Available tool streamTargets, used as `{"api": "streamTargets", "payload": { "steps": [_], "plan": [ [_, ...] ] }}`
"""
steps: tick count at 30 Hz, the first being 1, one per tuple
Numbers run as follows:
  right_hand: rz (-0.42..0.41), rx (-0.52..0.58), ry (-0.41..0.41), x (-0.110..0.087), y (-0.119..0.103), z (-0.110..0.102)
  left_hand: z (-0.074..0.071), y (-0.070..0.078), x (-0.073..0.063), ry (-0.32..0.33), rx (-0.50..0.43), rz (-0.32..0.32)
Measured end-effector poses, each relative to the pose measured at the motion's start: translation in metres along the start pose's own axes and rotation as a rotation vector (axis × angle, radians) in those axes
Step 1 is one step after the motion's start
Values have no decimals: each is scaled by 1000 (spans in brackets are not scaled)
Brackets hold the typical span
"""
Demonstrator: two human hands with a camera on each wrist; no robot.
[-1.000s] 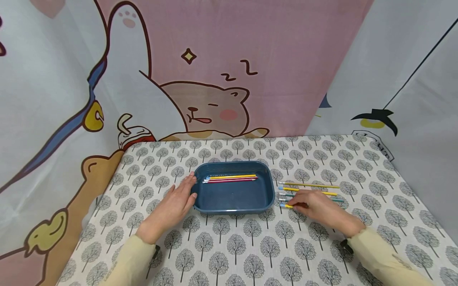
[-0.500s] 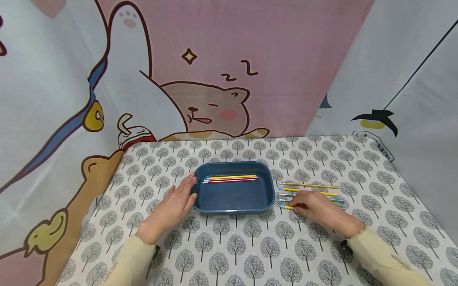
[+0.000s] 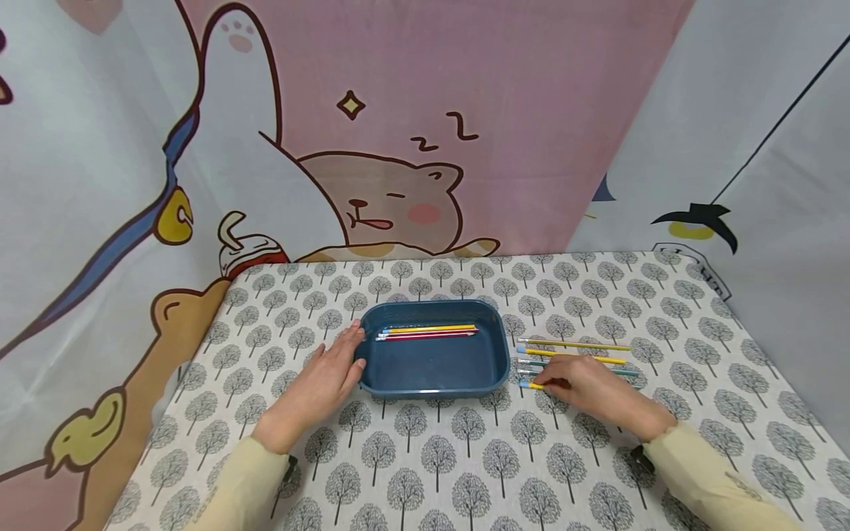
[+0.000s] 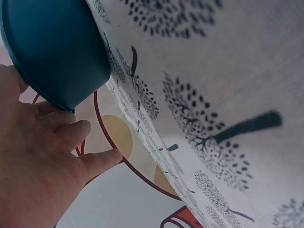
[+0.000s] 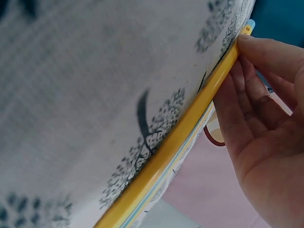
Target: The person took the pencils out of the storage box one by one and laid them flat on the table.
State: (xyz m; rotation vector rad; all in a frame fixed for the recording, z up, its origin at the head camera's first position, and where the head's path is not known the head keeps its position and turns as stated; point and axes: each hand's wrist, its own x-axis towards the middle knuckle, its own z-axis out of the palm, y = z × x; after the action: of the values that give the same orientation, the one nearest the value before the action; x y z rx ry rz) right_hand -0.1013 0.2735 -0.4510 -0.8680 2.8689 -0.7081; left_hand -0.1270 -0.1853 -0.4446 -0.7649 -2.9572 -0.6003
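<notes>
My left hand (image 3: 323, 380) rests at the left end of the dark blue plastic tray (image 3: 432, 391), its fingers and thumb touching the rim from outside. In the left wrist view, the fingers (image 4: 71, 133) lie beside the tray's wall (image 4: 61, 52). My right hand (image 3: 587, 387) pinches a yellow pencil (image 3: 533, 385) near its blue eraser end, right of the tray. Up close, this pencil (image 5: 166, 147) lies along the cloth with the thumb on it. Behind it are a teal pencil (image 3: 624, 372) and yellow pencils (image 3: 607, 359), partly hidden by the hand.
Inside the tray, a yellow pencil (image 3: 432, 327) and red pencils (image 3: 425, 336) lie side by side near the back wall. A tree-print cloth (image 3: 438, 457) covers the table. Cartoon-printed curtains (image 3: 518, 110) stand behind and at both sides.
The pinched yellow pencil's eraser end has shifted slightly towards the person, away from the other pencils. The left hand and the tray look unmoved.
</notes>
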Motion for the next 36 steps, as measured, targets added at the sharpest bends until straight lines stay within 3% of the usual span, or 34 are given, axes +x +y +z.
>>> {"api": "streamTargets", "payload": {
  "steps": [15,28,36],
  "plan": [
    [10,2,-17,1,-1,-1,0,0,0,-9,7,-8],
    [22,-56,93,-6,-10,-9,-2,-2,0,-16,11,10],
    [61,-4,161,-8,-28,-25,-3,-1,-1,-23,3,3]
  ]
}}
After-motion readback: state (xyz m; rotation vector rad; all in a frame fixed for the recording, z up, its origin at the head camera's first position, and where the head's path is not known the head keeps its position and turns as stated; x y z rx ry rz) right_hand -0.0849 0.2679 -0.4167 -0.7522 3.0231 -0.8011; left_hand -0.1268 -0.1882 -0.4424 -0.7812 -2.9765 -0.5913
